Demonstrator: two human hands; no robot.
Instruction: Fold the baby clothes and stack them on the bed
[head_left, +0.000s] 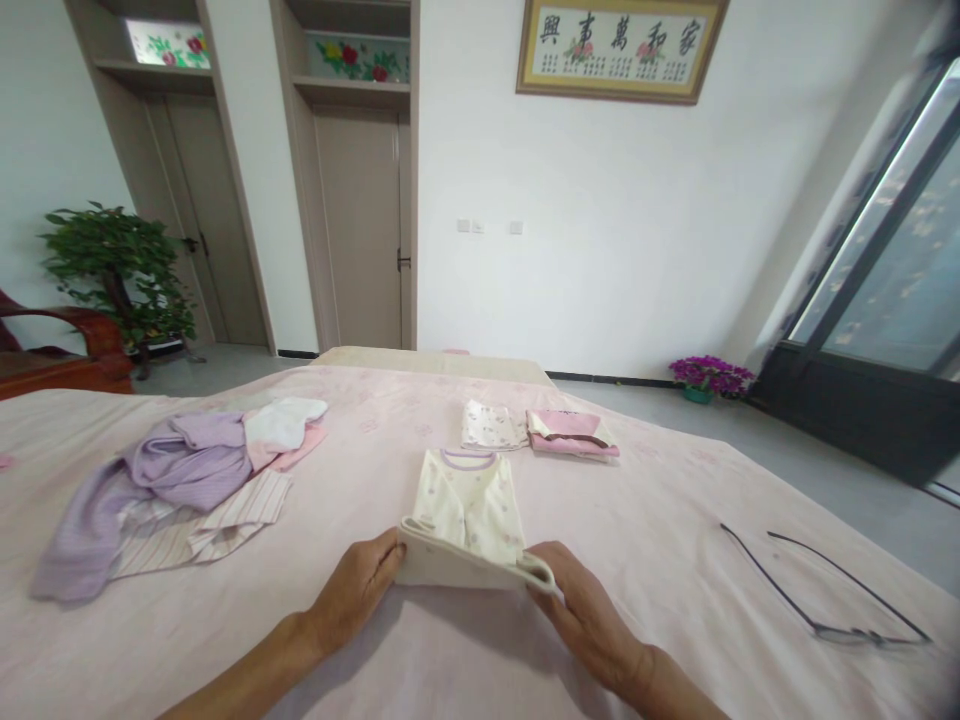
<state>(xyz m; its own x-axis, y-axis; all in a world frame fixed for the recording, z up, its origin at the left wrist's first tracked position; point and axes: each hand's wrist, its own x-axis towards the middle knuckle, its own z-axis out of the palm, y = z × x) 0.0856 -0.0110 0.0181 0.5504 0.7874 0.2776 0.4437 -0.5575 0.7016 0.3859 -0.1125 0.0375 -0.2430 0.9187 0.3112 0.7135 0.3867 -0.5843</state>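
Left fingers (385, 553) — pinched on cream garment (491, 505) | right fingers (553, 560) — pinched on its opposite side

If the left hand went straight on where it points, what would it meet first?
The left hand would first meet the cream garment it holds; beyond, perhaps the folded white cloth, though depth is unclear.

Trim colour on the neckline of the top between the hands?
Light purple neckline trim on the cream top; shows best in the head view.
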